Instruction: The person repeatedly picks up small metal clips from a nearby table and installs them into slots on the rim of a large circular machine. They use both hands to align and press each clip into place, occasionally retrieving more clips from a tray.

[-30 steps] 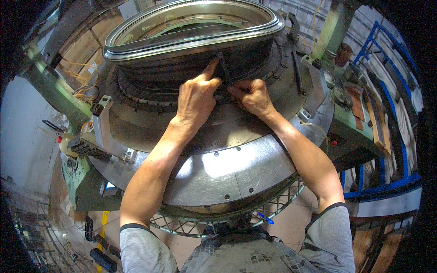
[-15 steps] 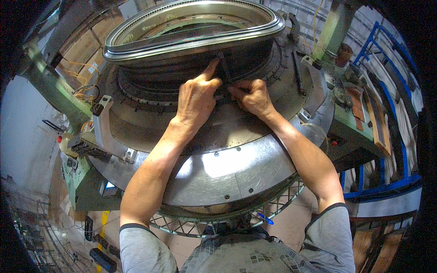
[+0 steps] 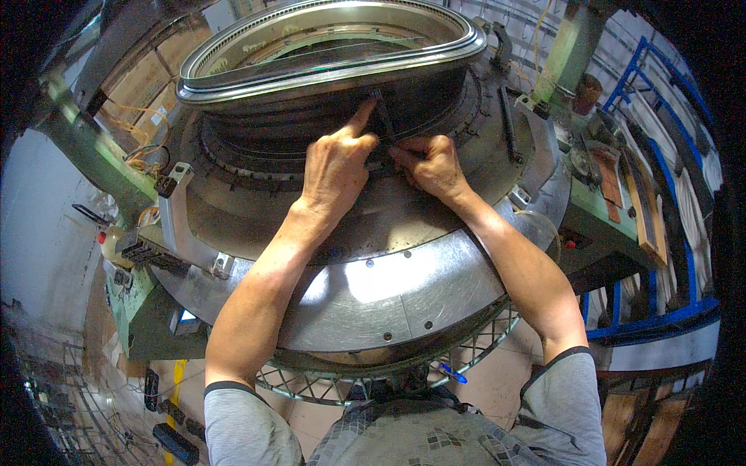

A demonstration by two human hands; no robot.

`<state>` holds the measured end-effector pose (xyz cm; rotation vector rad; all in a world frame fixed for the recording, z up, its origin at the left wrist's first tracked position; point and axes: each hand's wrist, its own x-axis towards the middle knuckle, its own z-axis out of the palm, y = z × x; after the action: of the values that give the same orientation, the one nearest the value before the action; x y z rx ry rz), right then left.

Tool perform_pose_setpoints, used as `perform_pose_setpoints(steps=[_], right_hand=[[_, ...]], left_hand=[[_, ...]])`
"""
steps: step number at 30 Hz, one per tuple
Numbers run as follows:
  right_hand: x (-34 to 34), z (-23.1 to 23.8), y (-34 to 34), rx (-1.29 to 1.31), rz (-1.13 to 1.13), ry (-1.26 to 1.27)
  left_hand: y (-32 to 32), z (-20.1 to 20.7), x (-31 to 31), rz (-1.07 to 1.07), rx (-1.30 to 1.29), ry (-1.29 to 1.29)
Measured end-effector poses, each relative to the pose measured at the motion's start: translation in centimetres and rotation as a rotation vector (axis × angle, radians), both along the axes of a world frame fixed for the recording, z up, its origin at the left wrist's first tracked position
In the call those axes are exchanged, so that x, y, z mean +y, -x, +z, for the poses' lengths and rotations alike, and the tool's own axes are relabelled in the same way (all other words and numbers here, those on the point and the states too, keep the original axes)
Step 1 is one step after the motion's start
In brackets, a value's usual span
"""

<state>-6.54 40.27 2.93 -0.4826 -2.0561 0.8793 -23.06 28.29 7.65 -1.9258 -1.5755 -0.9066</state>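
Against the dark side wall of the round machine body (image 3: 272,128), below a shiny metal ring (image 3: 334,68), stands a narrow dark ruler-like strip (image 3: 383,114), slightly tilted. My left hand (image 3: 336,167) lies just left of it. Its index finger stretches up to the strip near the upper end, and the other fingers are curled under. Close by on the right, my right hand (image 3: 435,165) is closed, thumb and index finger pinched at the strip's lower end. My fingers partly hide that end.
A wide polished metal rim (image 3: 381,291) curves in front of me, under my forearms. A dark rod (image 3: 509,124) lies on the right of the machine. Green posts (image 3: 571,50) rise at the sides, and a blue rack (image 3: 660,155) stands far right.
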Motion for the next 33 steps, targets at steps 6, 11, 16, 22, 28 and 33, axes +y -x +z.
perform_pose_setpoints(steps=[6, 11, 16, 22, 28, 33], right_hand=[[0.07, 0.13, -0.11, -0.021, 0.0, -0.034], [0.25, -0.17, -0.1, -0.01, -0.015, -0.068], [0.57, -0.52, 0.1, -0.004, 0.003, -0.051], [0.39, -0.34, -0.01, -0.034, -0.037, -0.058], [0.43, -0.2, -0.02, -0.046, -0.034, -0.063], [0.49, -0.32, 0.05, -0.05, -0.028, -0.039]], left_hand=[[-0.13, 0.26, -0.22, -0.004, -0.011, 0.024], [0.13, 0.29, -0.13, -0.021, -0.051, 0.05], [0.53, 0.28, -0.03, -0.061, -0.076, 0.042], [0.4, 0.31, -0.14, -0.04, -0.061, 0.052], [0.43, 0.28, -0.01, -0.035, -0.032, 0.052], [0.5, 0.23, 0.04, -0.045, -0.039, 0.051]])
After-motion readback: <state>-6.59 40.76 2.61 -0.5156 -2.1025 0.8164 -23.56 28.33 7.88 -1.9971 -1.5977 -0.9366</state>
